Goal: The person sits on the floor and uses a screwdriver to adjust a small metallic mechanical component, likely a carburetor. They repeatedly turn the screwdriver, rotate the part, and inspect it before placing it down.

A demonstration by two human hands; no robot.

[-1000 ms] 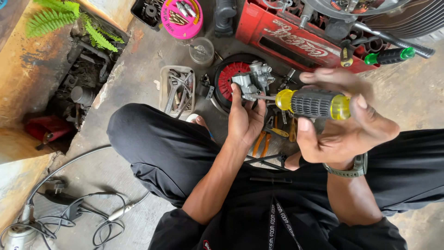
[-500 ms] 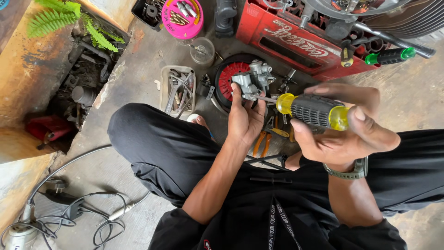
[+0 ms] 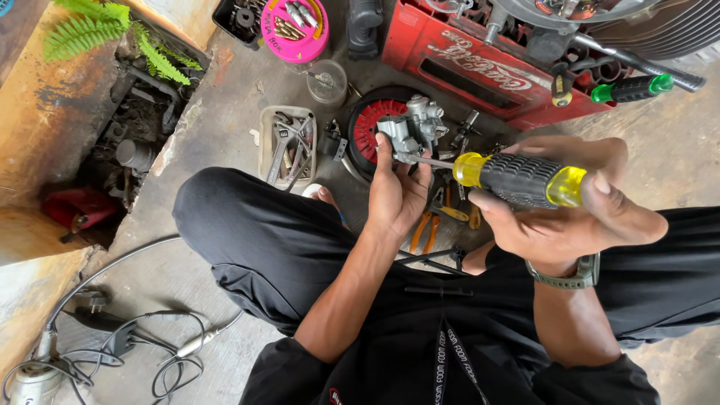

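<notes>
The right hand [image 3: 559, 217] is wrapped tight around a yellow-and-black screwdriver [image 3: 517, 180], its shaft meeting a small metal carburetor [image 3: 411, 131] that the left hand [image 3: 396, 196] grips from below; beyond on the concrete floor [image 3: 225, 97] lie orange pliers [image 3: 424, 232], a tool tray [image 3: 287, 142] and a red crate [image 3: 480, 67]

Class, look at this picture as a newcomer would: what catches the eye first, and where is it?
The yellow-and-black screwdriver at centre right, gripped by the right hand, its tip at a small metal engine part held up by the left hand. Behind them stands a red crate at the top, with a pink tub of bits to its left.
</notes>
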